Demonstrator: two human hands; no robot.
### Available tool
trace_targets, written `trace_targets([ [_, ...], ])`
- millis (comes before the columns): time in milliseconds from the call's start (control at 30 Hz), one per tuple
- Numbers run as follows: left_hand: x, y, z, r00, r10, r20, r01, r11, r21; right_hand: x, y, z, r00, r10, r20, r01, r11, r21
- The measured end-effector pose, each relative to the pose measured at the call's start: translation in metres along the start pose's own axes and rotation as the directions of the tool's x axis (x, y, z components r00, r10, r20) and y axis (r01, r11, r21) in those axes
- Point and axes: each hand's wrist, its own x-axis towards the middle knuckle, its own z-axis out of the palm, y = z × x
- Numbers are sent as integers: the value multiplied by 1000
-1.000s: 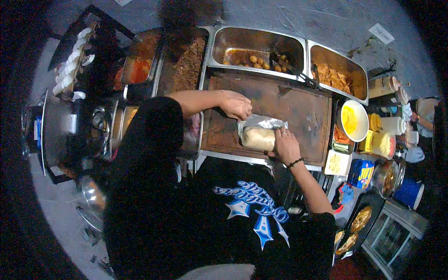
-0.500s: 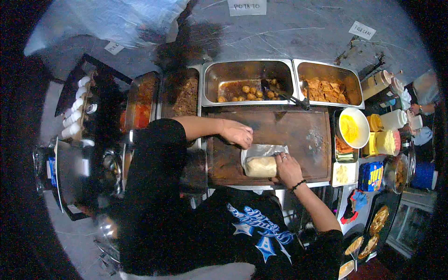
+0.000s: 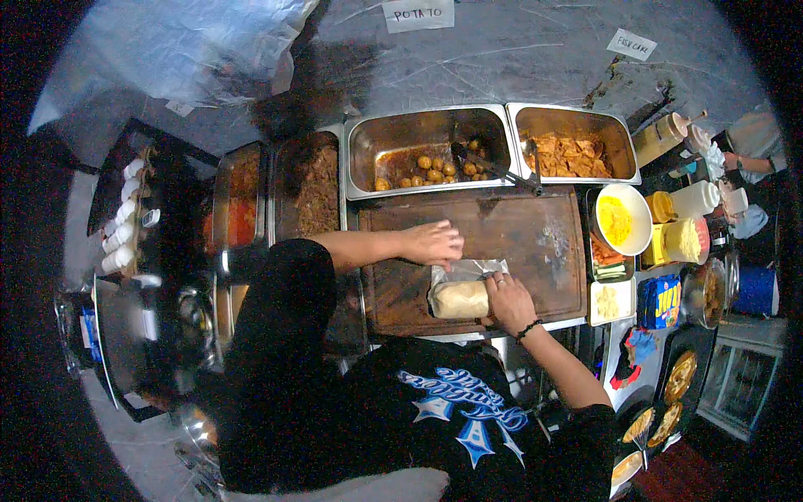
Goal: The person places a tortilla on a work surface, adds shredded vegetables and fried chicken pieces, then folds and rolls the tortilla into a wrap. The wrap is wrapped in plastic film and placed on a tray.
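Observation:
A plump pale tortilla wrap [image 3: 460,299] lies rolled up near the front edge of a brown cutting board [image 3: 519,226]. Under and behind it shows a thin, shiny, whitish wrapping sheet [image 3: 470,268]. My right hand [image 3: 511,304] grips the right end of the wrap, fingers over the top and thumb on the near side. Just beyond the sheet's left far corner is my left hand [image 3: 434,243], palm down and loosely bent, its thumb apart from the fingers; nothing shows in it.
Behind the board stand a metal pan [image 3: 361,159] of small potatoes with black tongs and a pan [image 3: 631,146] of brown flat pieces. Meat and red food fill pans [image 3: 272,188] on the left. A white bowl [image 3: 644,219] of yellow shreds, bottles and a blue package [image 3: 661,301] crowd the right.
My left hand has shifted slightly right and nearer to the wrapping sheet, its fingers loosening. The right hand keeps its hold on the wrap. The whole view has shifted a little.

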Motion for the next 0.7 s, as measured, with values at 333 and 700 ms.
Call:
trace_targets([
  [333,-24,-26,-12,908,390,154,-363,915,-177,-4,-4,-10,1000,-13,-22,13,1000,0],
  [700,10,-28,-8,899,401,175,-367,910,-195,-2,5,12,996,-18,-90,16,1000,-21],
])
